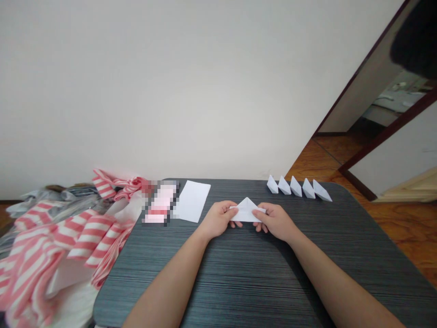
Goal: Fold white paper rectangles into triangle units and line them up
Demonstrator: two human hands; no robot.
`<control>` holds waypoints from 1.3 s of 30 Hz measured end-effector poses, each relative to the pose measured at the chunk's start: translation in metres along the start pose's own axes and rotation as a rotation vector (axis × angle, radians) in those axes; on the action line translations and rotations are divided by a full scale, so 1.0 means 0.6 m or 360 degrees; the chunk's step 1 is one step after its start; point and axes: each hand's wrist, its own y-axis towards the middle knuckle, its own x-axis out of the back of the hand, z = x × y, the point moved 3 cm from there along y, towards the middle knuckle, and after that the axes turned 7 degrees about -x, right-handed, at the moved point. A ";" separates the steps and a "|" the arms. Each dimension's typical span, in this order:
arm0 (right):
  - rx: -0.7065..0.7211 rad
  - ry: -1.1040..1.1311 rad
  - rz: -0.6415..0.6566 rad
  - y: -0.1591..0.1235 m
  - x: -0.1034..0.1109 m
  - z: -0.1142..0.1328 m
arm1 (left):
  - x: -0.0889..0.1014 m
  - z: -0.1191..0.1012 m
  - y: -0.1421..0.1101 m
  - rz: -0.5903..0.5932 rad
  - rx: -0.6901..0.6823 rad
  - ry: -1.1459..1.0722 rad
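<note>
Between my two hands is a folded white paper boat (246, 213), with a pointed peak in the middle and a flat lower band. My left hand (221, 218) pinches its left end, thumb on the near face and fingers behind. At the right end my right hand (273, 219) grips it the same way. The boat is held just above the dark table (239, 282). Toward the back right stand several finished-looking paper boats (295, 187) in a row. A stack of white paper (194, 200) lies to the left of my left hand.
Beside the paper, a pixelated pink-and-white item (160, 202) lies at the table's left edge. Red-and-white striped cloth (75, 232) is heaped left of the table. A pale wall (205, 91) rises behind it, and a doorway (355, 118) opens at the right over wooden flooring.
</note>
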 end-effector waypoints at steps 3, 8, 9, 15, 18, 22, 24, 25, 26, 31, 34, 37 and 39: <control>-0.0008 -0.0002 -0.0014 0.002 0.001 -0.003 | 0.000 0.001 0.001 -0.0012 0.0002 -0.0010; -0.0015 -0.0078 -0.0058 0.005 0.002 -0.010 | -0.003 -0.001 0.001 -0.0009 0.0005 0.0027; -0.0018 -0.0089 -0.0056 0.006 0.001 -0.011 | -0.003 -0.001 0.000 -0.0010 0.0012 0.0040; -0.0057 -0.0123 0.0033 0.002 -0.005 -0.006 | -0.005 -0.003 -0.002 0.0019 0.0020 0.0102; -0.0066 -0.0140 0.0040 0.001 -0.003 -0.005 | -0.006 -0.005 -0.003 0.0019 0.0020 0.0108; -0.0052 -0.0063 0.0063 0.004 -0.002 -0.009 | -0.004 -0.003 -0.002 -0.0003 0.0003 0.0076; -0.0054 0.0021 0.0068 0.006 -0.001 -0.011 | -0.001 0.000 -0.001 -0.0036 -0.0005 0.0052; -0.0057 0.0062 0.0068 0.006 -0.001 -0.011 | 0.000 0.002 0.000 -0.0050 -0.0006 0.0041; -0.0059 0.0097 0.0064 0.006 -0.001 -0.012 | 0.001 0.004 0.001 -0.0063 -0.0005 0.0029; -0.0073 0.0160 0.0039 0.008 -0.001 -0.014 | 0.003 0.010 0.004 -0.0116 -0.0006 -0.0028; -0.0091 0.0191 0.0018 0.010 0.002 -0.018 | 0.004 0.014 0.005 -0.0158 0.0002 -0.0032; -0.0120 0.0207 0.0000 0.011 0.005 -0.020 | 0.004 0.018 0.006 -0.0183 0.0007 -0.0063; -0.0139 0.0214 -0.0027 0.010 0.006 -0.020 | 0.006 0.019 0.007 -0.0226 -0.0002 -0.0078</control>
